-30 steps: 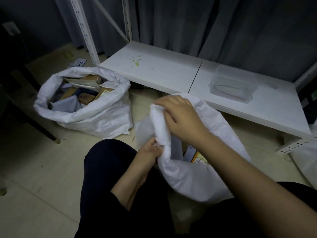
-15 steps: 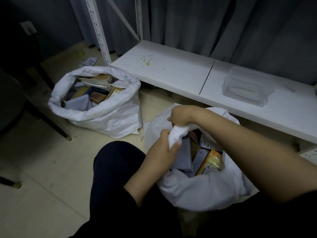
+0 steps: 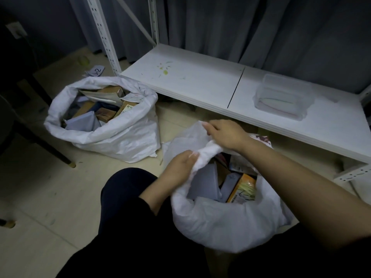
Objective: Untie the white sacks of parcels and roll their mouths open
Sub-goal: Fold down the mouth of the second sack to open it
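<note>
- Both hands grip the rolled rim (image 3: 206, 154) of the near sack (image 3: 230, 223). The left hand (image 3: 179, 168) is clenched on the roll's lower end. The right hand (image 3: 225, 135) is curled over its upper end, knuckles up.
- Right forearm crosses above the sack mouth from lower right; left forearm rises beside a dark-trousered knee (image 3: 128, 197).
- Near sack sits on the floor (image 3: 60, 197) just right of that knee, mouth open, parcels (image 3: 204, 183) showing (one orange box (image 3: 244, 189)).
- Far sack (image 3: 124, 137) stands to the left, well apart, rim rolled down.
- White shelf (image 3: 200, 83) edge runs just behind the near sack. Bare floor lies between the sacks, and a chair leg (image 3: 60, 155) is at left.
- Paper slip (image 3: 97, 71) reads "2"; box print too blurred.
</note>
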